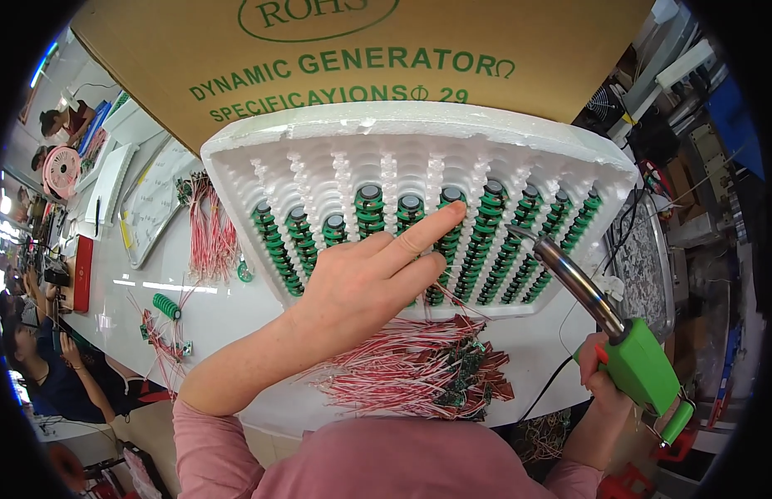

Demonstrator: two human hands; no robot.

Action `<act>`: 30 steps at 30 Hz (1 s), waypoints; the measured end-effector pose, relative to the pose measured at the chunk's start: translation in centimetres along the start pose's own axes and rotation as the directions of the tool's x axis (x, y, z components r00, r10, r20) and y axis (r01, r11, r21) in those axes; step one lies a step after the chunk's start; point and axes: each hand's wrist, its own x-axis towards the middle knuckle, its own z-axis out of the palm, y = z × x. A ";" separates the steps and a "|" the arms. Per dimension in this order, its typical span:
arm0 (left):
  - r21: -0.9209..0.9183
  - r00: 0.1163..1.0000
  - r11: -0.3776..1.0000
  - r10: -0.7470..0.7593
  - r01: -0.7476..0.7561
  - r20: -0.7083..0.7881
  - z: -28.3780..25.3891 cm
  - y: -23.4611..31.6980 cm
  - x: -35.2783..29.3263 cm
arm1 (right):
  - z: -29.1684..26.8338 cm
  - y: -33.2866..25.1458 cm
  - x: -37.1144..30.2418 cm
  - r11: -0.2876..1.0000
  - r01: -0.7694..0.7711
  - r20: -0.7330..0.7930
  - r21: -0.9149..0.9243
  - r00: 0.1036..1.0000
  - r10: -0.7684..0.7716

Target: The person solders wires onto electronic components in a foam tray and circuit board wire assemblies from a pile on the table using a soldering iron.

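Note:
A white foam tray stands tilted in front of me, its grooves filled with rows of black cylinders wrapped in green coils. Over its middle rows reaches my left hand, index finger stretched out with its tip at the top of one coiled cylinder. The other fingers are partly bent, and the thumb is hidden. My right hand grips a green soldering gun at the lower right. Its bent metal tip points at the tray's right-hand rows. Nearer me lies a heap of red and white wires with small green circuit boards.
Behind the tray rises a large cardboard box. To the left lie another wire bundle and a loose green coil. A metal tray is at the right. Another person sits at the far left.

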 end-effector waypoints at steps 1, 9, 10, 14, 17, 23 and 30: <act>-0.065 0.999 0.998 -0.011 0.009 -0.032 0.1 0.0 0.0 | 0.1 0.7 -0.3 0.998 -0.010 0.004 0.062 1.000 0.009; -0.751 0.831 0.408 -0.447 0.519 0.332 -1.4 3.2 0.1 | 1.1 0.6 0.3 0.990 -0.041 -0.014 0.131 0.999 0.043; -0.819 0.746 0.114 -0.498 0.562 0.443 -1.3 3.4 0.5 | 1.2 -0.3 0.8 0.970 -0.116 -0.014 0.211 0.992 0.122; -0.781 0.622 -0.382 -0.472 0.494 0.625 -0.9 3.2 1.1 | 0.8 -1.8 2.0 0.998 0.051 0.019 0.027 0.998 -0.052; -0.708 0.603 -0.599 -0.423 0.374 0.677 -0.6 2.8 1.4 | 1.1 -2.3 2.6 0.975 -0.089 0.034 0.203 0.996 0.084; -0.625 0.555 -0.718 -0.399 0.305 0.730 -0.5 2.9 1.8 | 1.4 -2.0 4.0 0.966 0.062 0.055 0.251 0.995 -0.079; -0.591 0.536 -0.745 -0.378 0.308 0.755 -0.7 3.0 2.2 | 1.2 -0.2 4.3 0.887 0.118 0.160 0.447 0.965 -0.209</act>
